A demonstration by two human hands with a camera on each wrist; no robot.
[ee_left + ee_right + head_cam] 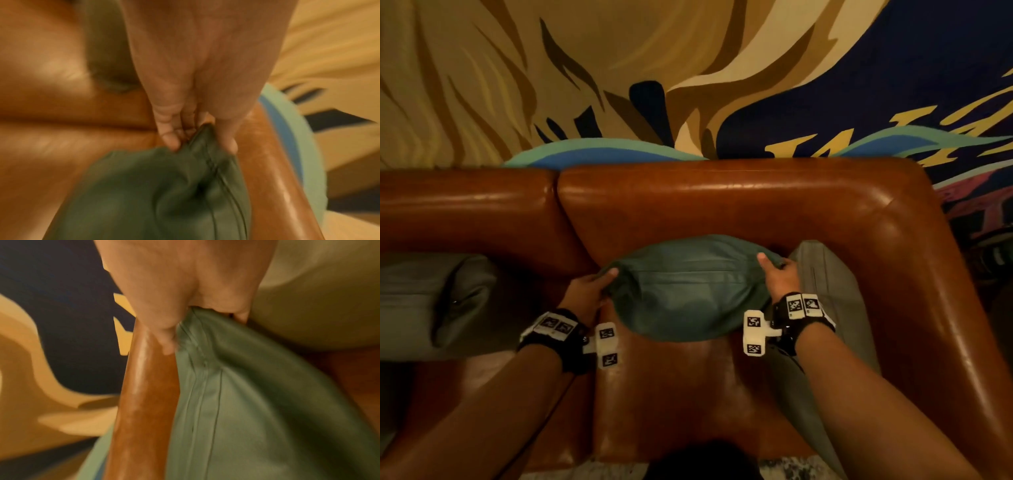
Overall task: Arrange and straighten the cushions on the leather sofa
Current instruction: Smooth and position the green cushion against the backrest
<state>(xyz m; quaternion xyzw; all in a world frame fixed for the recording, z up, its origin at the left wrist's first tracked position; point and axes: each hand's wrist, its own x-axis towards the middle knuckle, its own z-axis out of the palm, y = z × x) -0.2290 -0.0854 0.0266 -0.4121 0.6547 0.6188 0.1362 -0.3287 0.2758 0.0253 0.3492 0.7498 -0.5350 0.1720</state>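
A dark green cushion [688, 291] lies across the right seat of the brown leather sofa [722, 205], against the backrest. My left hand [589, 291] pinches its left corner [205, 134] between thumb and fingers. My right hand [779, 274] grips its right corner [197, 318], thumb on top. A pale grey-green cushion [828, 301] leans against the sofa's right arm, just beyond my right hand. Another grey cushion [431, 301] lies on the left seat.
A painted wall mural [688, 68] rises behind the sofa. The sofa's right arm [928, 291] curves round close to the pale cushion. Bare leather seat [671, 394] shows in front of the green cushion. Dark clutter sits past the sofa at far right.
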